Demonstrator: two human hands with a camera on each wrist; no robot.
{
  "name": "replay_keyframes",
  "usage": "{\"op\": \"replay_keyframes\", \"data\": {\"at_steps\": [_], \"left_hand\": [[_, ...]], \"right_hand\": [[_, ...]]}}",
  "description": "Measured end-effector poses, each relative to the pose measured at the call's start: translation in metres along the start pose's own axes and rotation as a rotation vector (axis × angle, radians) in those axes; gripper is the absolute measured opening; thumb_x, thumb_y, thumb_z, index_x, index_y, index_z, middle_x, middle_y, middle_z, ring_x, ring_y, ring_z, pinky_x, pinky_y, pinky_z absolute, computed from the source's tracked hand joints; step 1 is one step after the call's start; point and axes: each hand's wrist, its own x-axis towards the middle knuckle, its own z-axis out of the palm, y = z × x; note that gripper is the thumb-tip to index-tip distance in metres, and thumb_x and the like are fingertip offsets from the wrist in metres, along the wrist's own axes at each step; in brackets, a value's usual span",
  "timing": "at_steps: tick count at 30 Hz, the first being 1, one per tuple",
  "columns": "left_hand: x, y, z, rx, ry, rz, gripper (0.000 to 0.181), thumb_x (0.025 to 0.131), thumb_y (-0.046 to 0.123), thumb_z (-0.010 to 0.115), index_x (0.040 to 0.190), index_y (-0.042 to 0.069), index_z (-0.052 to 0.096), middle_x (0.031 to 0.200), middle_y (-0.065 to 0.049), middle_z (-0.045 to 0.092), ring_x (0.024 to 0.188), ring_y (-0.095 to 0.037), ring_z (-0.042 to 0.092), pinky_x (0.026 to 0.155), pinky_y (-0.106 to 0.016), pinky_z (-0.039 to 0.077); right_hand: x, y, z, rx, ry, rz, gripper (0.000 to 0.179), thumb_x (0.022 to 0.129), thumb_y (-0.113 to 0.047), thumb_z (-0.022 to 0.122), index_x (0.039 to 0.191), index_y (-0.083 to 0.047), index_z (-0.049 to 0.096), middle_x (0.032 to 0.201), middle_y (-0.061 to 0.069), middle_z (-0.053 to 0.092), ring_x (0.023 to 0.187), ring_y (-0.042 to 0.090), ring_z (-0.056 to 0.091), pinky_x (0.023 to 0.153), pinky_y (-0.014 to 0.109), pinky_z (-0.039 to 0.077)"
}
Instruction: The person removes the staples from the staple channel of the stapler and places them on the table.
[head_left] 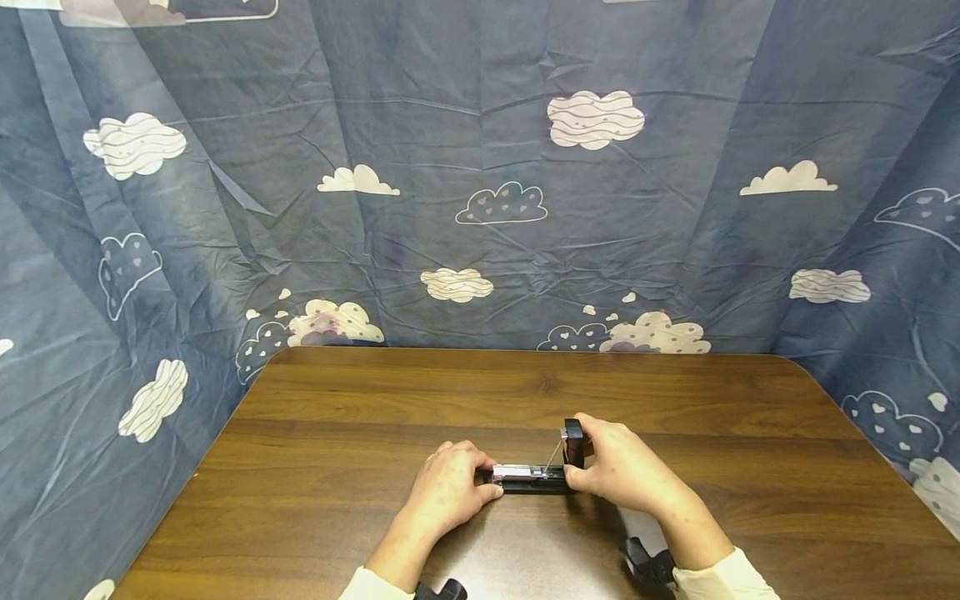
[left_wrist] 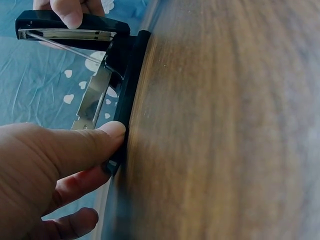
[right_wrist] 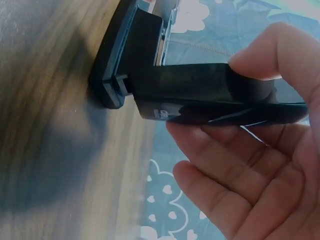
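A: Where is the stapler point(head_left: 536, 487), and who has it?

B: Two-handed work: a black stapler lies near the close edge of a wooden surface point(head_left: 337, 400), its base point(left_wrist: 132, 80) down and its upper arm point(head_left: 573, 442) raised. A person's left grip point(head_left: 450, 483) is clamped on the front end; the right grip point(head_left: 617, 465) is clamped on the raised arm, at the other end.

A: What does the step call for?

B: A steady division of labor, by our judgement. The left side should pin the base flat, fingertips clear of the bare metal channel point(head_left: 512, 472). The right should bear the arm straight along its swing, without twisting the hinge point(right_wrist: 125, 85). Too hard a pull could strain the thin rod point(left_wrist: 67, 48) that slants between arm and channel, and a slip could nip a finger.

A: And the look of it?

B: Bent into an L: the arm stands roughly upright over the base, glossy black outside, with metal lining its underside. The channel shines silver; whether staples fill it, the pictures cannot settle. Seen from the right wrist, small pale lettering point(right_wrist: 165, 114) marks the casing near the hinge, too blurred to read.
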Motion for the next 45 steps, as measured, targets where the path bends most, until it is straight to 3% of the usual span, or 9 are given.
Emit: {"op": "replay_keyframes", "data": {"at_steps": [6,24,45], "left_hand": [[0.000,-0.001,0.000,-0.001,-0.005,-0.002,0.029,0.069,0.039,0.077,0.093,0.023,0.073,0.086,0.013,0.060,0.079,-0.011,0.052,0.072,-0.033,0.044],[0.001,-0.001,-0.001,0.001,0.005,0.009,0.029,0.068,0.038,0.077,0.093,0.023,0.073,0.087,0.012,0.061,0.080,-0.012,0.054,0.073,-0.034,0.044],[0.000,-0.002,0.001,-0.011,0.001,0.017,0.029,0.068,0.039,0.077,0.092,0.023,0.073,0.086,0.012,0.061,0.080,-0.013,0.055,0.072,-0.033,0.044]], "right_hand": [[-0.001,0.003,-0.003,0.036,-0.014,0.003,0.030,0.066,-0.018,0.075,0.085,-0.024,0.052,0.073,-0.019,0.058,0.080,0.006,0.062,0.065,0.028,0.047],[0.000,0.013,-0.009,0.068,-0.047,0.031,0.027,0.067,-0.020,0.075,0.076,-0.023,0.049,0.062,-0.014,0.052,0.056,0.004,0.047,0.050,0.024,0.040],[-0.002,0.023,-0.015,0.111,-0.069,0.059,0.027,0.063,-0.022,0.078,0.080,-0.026,0.056,0.068,-0.013,0.057,0.060,0.007,0.051,0.052,0.025,0.042]]}}
